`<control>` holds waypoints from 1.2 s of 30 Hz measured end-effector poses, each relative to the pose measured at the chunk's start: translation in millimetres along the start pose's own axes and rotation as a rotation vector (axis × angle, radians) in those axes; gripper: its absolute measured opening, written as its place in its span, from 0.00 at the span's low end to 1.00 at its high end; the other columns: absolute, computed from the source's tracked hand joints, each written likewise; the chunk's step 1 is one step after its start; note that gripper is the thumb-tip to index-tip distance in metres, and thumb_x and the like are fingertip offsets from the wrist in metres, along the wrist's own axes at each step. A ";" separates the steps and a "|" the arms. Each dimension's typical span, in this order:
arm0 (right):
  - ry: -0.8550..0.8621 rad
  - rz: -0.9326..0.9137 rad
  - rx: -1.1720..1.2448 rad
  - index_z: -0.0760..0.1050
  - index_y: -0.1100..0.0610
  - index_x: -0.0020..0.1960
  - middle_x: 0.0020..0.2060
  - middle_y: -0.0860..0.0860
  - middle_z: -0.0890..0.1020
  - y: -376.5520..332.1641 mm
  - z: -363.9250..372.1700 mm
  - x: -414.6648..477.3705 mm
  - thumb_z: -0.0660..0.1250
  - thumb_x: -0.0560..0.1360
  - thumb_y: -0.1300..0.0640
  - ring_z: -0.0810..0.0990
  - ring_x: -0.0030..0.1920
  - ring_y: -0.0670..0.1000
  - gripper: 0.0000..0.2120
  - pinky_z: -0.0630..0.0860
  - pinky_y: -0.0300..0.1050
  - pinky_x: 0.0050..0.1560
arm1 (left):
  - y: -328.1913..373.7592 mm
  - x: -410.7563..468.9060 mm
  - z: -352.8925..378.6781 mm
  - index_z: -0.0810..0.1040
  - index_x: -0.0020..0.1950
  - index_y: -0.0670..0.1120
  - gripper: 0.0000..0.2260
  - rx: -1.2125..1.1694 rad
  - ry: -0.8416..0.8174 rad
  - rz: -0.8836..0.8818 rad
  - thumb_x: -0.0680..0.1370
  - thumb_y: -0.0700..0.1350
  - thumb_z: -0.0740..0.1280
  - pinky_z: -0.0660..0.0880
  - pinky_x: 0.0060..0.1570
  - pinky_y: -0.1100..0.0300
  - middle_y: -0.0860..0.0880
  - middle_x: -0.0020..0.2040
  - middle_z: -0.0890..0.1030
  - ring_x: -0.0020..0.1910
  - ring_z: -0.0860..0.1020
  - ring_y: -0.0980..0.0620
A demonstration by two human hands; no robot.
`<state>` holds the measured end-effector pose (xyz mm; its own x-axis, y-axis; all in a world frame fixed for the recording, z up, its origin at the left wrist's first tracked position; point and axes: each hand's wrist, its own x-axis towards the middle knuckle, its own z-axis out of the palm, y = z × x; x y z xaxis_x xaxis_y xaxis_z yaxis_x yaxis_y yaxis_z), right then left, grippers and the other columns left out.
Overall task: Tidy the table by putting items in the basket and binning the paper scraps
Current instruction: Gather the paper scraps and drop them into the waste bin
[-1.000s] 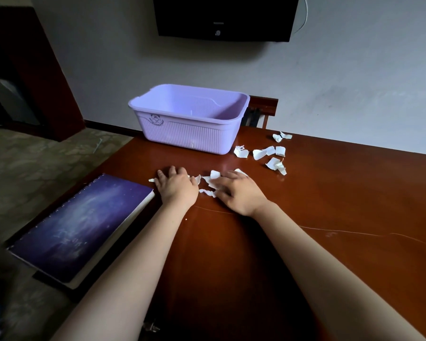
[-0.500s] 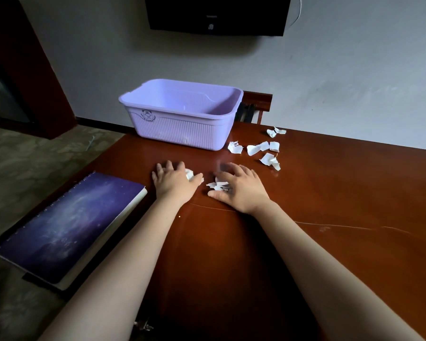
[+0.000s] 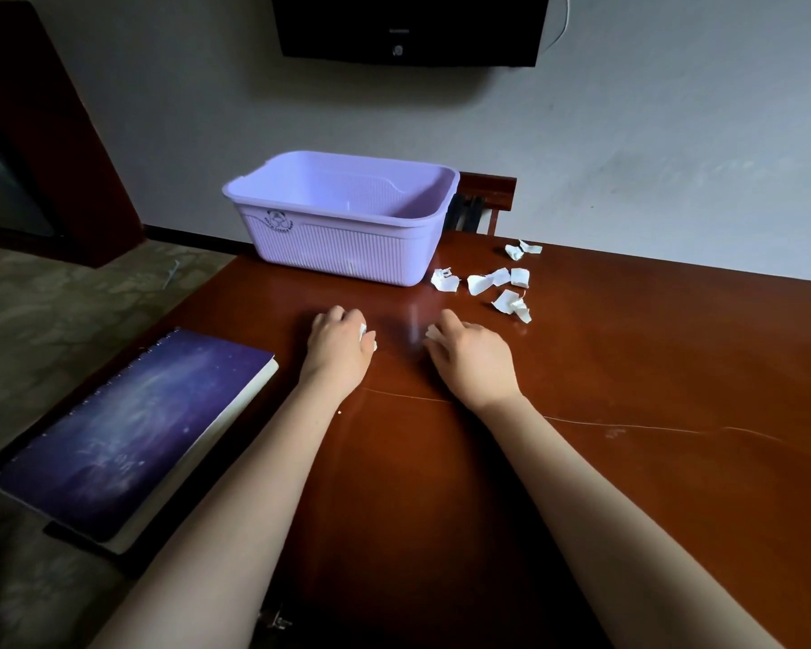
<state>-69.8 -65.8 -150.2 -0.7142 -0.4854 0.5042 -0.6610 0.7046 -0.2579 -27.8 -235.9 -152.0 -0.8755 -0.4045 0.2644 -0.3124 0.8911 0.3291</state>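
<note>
Left hand (image 3: pixel 338 344) & right hand (image 3: pixel 474 353) each curl round a few paper scraps (image 3: pixel 362 331) on the table (image 3: pixel 628 367), bits poking out, so lifting w/ fists that loose you could shed some en route to a bin that's out of view; other scraps (image 3: pixel 497 281) lie beside the lilac basket (image 3: pixel 347 255).

Both bare forearms reach forward, palms down. The left hand (image 3: pixel 340 344) curls its fingers round a white paper scrap (image 3: pixel 363 331); the right hand (image 3: pixel 476 360), fingers bent, appears to pinch a second scrap (image 3: pixel 431 333).
</note>
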 end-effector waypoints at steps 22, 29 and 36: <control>0.135 0.577 0.540 0.75 0.60 0.50 0.35 0.48 0.77 0.0 -19.7 -4.7 0.65 0.77 0.51 0.75 0.34 0.46 0.11 0.75 0.44 0.42 | 4.5 -6.8 -31.9 0.66 0.30 0.42 0.17 -0.481 0.091 -0.214 0.79 0.44 0.60 0.64 0.33 0.56 0.46 0.30 0.73 0.35 0.71 0.40; 0.067 0.536 0.577 0.75 0.60 0.45 0.34 0.49 0.77 -25.0 -11.6 -13.0 0.66 0.76 0.53 0.75 0.36 0.49 0.09 0.67 0.38 0.32 | -8.5 -9.1 -63.4 0.76 0.43 0.40 0.10 -0.079 -0.469 -0.013 0.79 0.43 0.59 0.70 0.36 0.57 0.40 0.41 0.78 0.37 0.75 0.44; 0.104 0.524 0.591 0.75 0.64 0.45 0.37 0.56 0.81 -24.3 -9.2 -15.6 0.67 0.75 0.52 0.79 0.39 0.56 0.13 0.75 0.47 0.39 | -1.5 -26.8 -59.9 0.66 0.59 0.43 0.12 0.219 -0.581 0.059 0.80 0.48 0.59 0.70 0.43 0.54 0.42 0.55 0.77 0.45 0.74 0.45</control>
<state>-40.4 -70.5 -144.2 -0.9600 -0.0950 0.2633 -0.2784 0.4227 -0.8624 18.2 -238.7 -105.2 -0.9319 -0.2308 -0.2800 -0.2723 0.9548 0.1193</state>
